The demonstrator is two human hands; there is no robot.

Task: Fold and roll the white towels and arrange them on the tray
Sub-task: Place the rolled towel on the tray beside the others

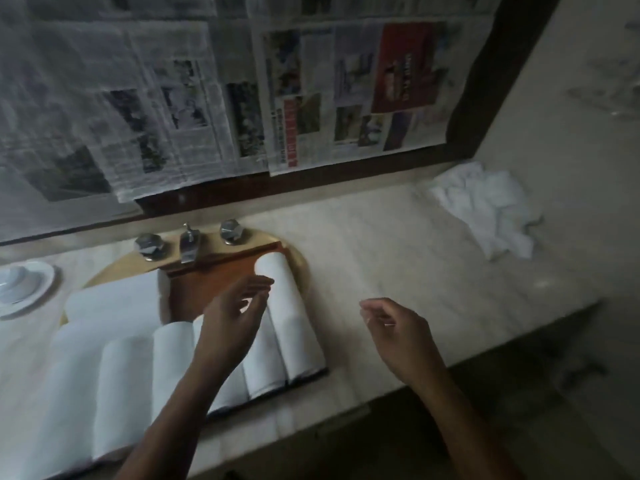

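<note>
Rolled towels (292, 329) line the tray (204, 289) beneath the relaxed left hand (230, 318).

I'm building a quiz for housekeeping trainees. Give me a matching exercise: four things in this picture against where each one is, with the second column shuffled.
Things
1. crumpled towels
2. rolled towels
3. white dish
4. right hand

Places
A. above bare counter
B. on the wooden tray
C. far left of the counter
D. back right corner of the counter

Pairs: 1-D, 2-B, 3-C, 4-A
</note>
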